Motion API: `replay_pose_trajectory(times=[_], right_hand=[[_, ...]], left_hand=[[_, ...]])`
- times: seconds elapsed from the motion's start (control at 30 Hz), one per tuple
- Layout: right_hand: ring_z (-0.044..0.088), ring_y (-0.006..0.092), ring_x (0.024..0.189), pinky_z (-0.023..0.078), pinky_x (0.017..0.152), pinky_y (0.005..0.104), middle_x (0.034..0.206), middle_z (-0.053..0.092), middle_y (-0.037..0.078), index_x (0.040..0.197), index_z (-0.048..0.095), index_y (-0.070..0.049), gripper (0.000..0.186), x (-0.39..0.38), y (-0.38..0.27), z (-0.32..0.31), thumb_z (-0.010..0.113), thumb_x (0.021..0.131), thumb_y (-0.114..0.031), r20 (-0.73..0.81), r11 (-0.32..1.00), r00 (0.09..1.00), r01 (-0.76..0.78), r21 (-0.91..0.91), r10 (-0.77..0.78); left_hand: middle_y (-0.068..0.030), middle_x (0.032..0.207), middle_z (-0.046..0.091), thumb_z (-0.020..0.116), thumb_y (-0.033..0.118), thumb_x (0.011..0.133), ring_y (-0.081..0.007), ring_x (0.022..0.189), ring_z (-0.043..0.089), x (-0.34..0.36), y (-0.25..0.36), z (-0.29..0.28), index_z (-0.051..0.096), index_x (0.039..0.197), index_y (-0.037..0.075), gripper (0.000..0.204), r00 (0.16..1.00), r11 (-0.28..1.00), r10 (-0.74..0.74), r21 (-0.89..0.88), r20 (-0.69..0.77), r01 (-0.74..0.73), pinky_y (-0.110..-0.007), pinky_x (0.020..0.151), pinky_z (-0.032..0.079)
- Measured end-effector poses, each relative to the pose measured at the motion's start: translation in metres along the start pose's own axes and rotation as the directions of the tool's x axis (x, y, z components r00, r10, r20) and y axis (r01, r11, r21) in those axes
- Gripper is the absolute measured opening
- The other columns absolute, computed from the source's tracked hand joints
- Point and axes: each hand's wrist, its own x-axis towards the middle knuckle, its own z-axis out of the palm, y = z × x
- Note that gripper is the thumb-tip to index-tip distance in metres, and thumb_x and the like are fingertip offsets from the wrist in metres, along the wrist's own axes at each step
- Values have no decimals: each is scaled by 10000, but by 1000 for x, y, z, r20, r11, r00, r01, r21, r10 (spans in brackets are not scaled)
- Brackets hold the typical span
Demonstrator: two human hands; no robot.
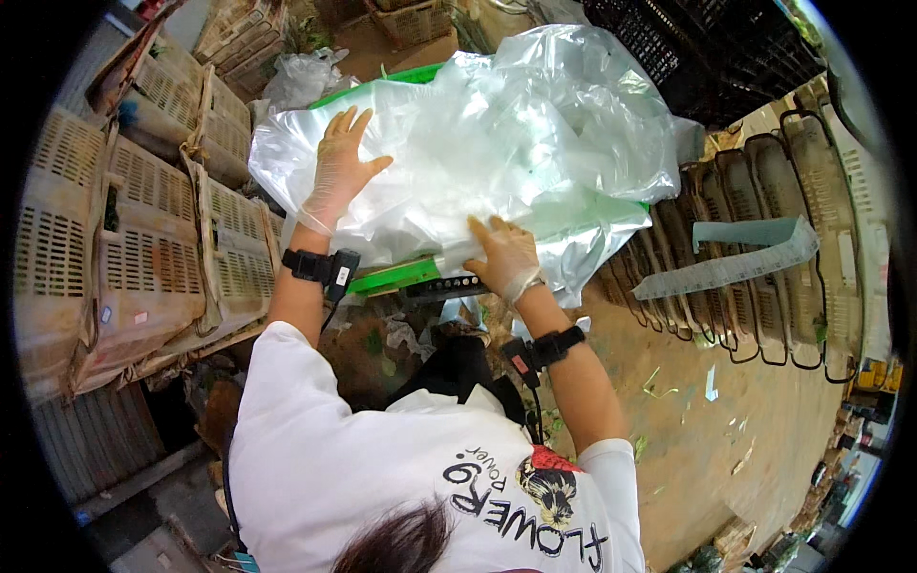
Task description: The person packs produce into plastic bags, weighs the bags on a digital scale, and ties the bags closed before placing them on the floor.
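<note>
A person in a white shirt bends over a green crate (394,276) draped in a large clear plastic sheet (497,143). The left hand (341,170), gloved, lies flat at ten o'clock on the sheet, fingers spread wide, gripping nothing. The right hand (503,256), also gloved, presses the sheet's near edge at six o'clock, fingers loosely curled over it. Stacked beige crates (143,239) stand at nine o'clock, a black crate (707,53) at one o'clock.
</note>
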Motion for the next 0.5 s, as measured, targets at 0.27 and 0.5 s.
replay_pose_trajectory(times=[0.27, 0.5], right_hand=[[573, 296, 829, 439, 768, 383, 858, 623, 120, 852, 637, -74, 166, 13, 30, 12, 548, 763, -182, 192, 969, 977, -131, 209, 91], [552, 306, 888, 440, 791, 384, 936, 599, 154, 1005, 591, -45, 303, 11, 17, 20, 554, 780, -244, -29, 885, 987, -129, 447, 159]], left_hand=[[-173, 1394, 221, 709, 527, 573, -402, 1258, 230, -8, -19, 12, 238, 1361, 192, 978, 930, 995, 2, 92, 368, -38, -476, 1010, 255], [-198, 1262, 397, 732, 496, 531, -372, 1143, 401, 33, 15, 50, 262, 1339, 146, 999, 887, 941, 241, 128, 393, -313, -463, 937, 317]])
